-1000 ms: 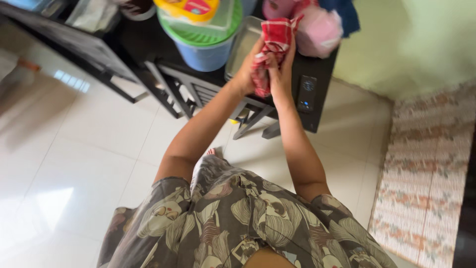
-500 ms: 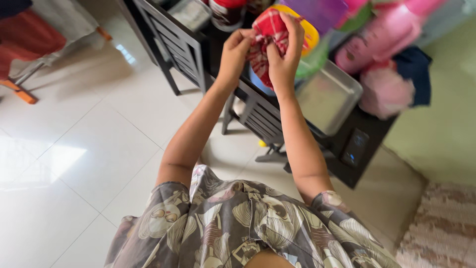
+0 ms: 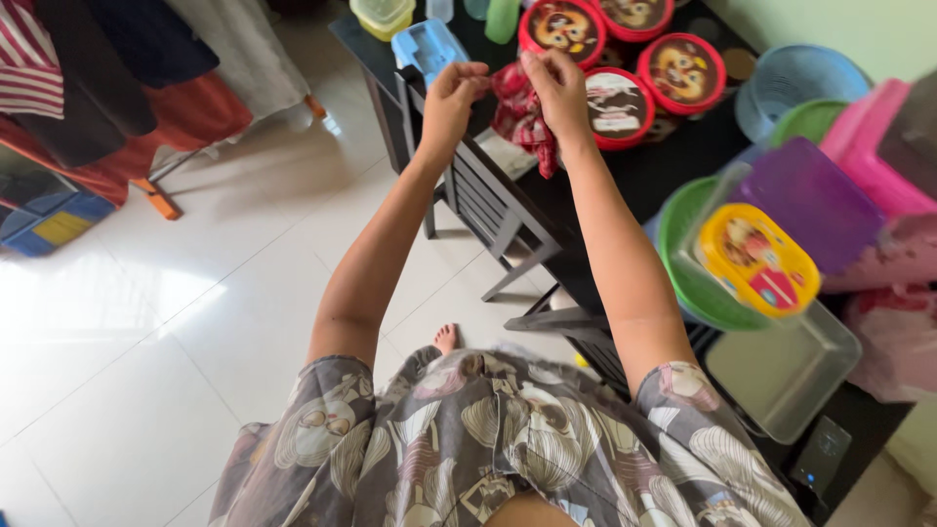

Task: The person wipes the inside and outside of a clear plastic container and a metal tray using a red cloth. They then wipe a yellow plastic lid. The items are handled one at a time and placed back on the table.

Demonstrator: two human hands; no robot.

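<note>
A red and white checked cloth hangs between my two raised hands, above the edge of a black table. My left hand pinches its upper left corner. My right hand grips the cloth's upper right part, fingers closed on the fabric. The cloth droops below my hands, partly crumpled.
Round red-lidded tubs sit on the table behind the cloth, with green, blue, purple and pink plastic containers to the right. A dark chair stands under my arms. Clothes hang on a rack at the far left over white floor tiles.
My view and hands swung left along the table, still holding the cloth. My hands have drawn apart, spreading the cloth's top edge. Red-lidded tubs and the clothes rack came into view.
</note>
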